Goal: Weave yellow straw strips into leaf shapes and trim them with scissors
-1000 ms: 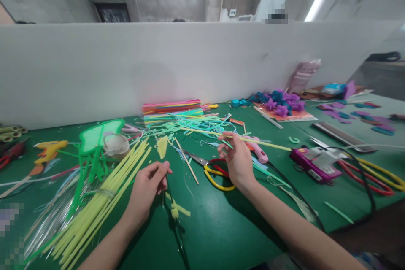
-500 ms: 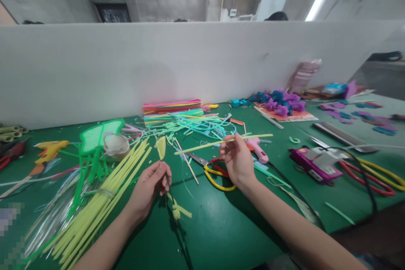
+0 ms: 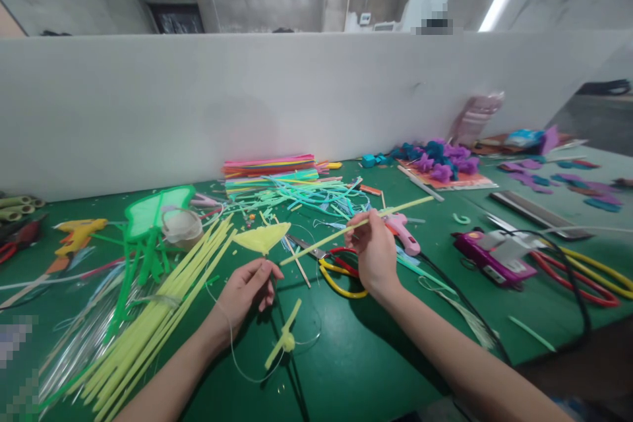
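Note:
My left hand (image 3: 251, 287) is closed in a pinch on a thin dark stem. Just above its fingertips sits a pale yellow triangular fuzzy piece (image 3: 262, 237), and lower down a yellow knot (image 3: 287, 341) with short arms shows beside the stem. A fine clear thread loops around there. Between the fingertips of my right hand (image 3: 374, 254), also closed, a long yellow pipe cleaner (image 3: 321, 237) slants up to the right. Scissors with red and yellow handles (image 3: 340, 289) lie on the green table beneath that hand, beside a pink glue gun (image 3: 406, 237).
At left lie a bundle of yellow pipe cleaners (image 3: 158, 316), a green wing-shaped frame (image 3: 148, 217) and a yellow glue gun (image 3: 82, 234). Coloured pipe cleaners (image 3: 270, 171) are piled against the grey partition (image 3: 173, 112). A purple device (image 3: 489, 264) and more scissors (image 3: 573, 280) are at right.
The yellow triangular piece has turned from edge-on to broadside, and the knot has swung to the right. The pipe cleaner in my right hand tilts more steeply.

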`<act>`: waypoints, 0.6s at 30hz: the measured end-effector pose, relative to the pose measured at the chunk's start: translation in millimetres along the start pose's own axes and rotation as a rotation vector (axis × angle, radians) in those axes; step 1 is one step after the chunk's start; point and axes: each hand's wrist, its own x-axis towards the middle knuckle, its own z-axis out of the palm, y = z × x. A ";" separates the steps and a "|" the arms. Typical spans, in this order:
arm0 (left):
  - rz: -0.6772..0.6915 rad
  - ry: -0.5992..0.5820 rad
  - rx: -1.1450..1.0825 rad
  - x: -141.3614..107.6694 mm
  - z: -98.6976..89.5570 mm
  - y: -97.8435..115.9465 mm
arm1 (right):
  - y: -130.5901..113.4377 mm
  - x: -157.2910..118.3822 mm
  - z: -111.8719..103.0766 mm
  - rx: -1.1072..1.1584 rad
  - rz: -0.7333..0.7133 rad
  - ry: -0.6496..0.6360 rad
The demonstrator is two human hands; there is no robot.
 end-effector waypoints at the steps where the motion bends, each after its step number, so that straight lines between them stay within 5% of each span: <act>1: -0.010 -0.013 0.003 0.3 0.2 -1.0 | 0.0 -1.4 0.1 -0.034 -0.041 -0.007; 8: -0.050 -0.098 0.068 -0.7 2.0 -0.6 | 0.0 -7.8 0.5 -0.168 -0.130 -0.066; 15: -0.022 -0.167 0.123 -4.0 0.3 -2.6 | 4.9 -4.9 1.4 -0.198 0.118 -0.240; 18: -0.034 -0.205 0.135 -5.7 0.6 -3.0 | 6.9 -6.9 2.7 -0.314 0.110 -0.355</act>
